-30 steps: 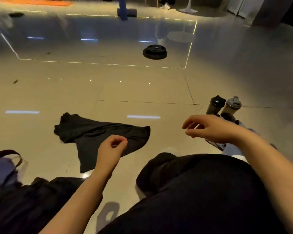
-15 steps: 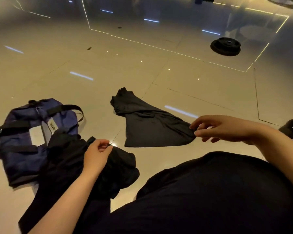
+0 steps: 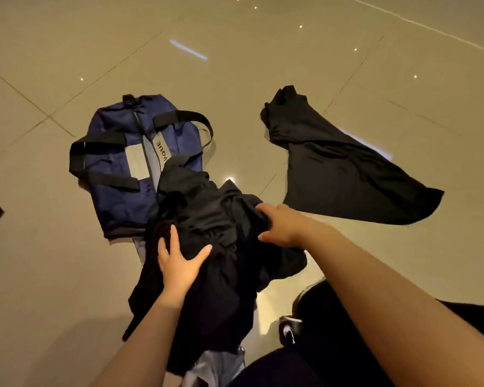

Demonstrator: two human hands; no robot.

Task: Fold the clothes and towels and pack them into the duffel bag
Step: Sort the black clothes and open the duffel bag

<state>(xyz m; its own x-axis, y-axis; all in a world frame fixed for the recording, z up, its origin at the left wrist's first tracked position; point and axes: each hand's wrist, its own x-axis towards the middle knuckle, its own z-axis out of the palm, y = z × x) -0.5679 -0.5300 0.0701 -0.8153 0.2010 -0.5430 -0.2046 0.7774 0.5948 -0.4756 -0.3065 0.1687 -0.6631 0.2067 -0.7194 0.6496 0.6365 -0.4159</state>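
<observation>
Step in hand, as I read it: picking a garment out of the dark pile (image 3: 224,247) so it can be folded. Nothing looks packed yet, and the zip along the top of the duffel bag (image 3: 118,163) seems closed, though I cannot be sure from this angle.

Layout: pile sits near centre, its far edge lapping onto the near end of the blue bag, which lies left of centre on the tiled floor (image 3: 263,65). A second black garment (image 3: 341,174) lies spread flat to the right, apart from the pile. Pale grey cloth (image 3: 213,367) pokes out under the pile's near edge.

Grip: left hand (image 3: 179,266) lies on the pile's left side, fingers fairly straight and spread, thumb out to the right, pressing rather than clutching. Right hand (image 3: 280,224) is at the pile's right side, fingers curled and sunk into the fabric. I judge it has a fold gathered, but the fingertips are hidden, so how tight I cannot tell.

Next move calls for lifting one piece clear, shaking it flat on bare floor, then folding. Risk: dark layers snag and come up together.
</observation>
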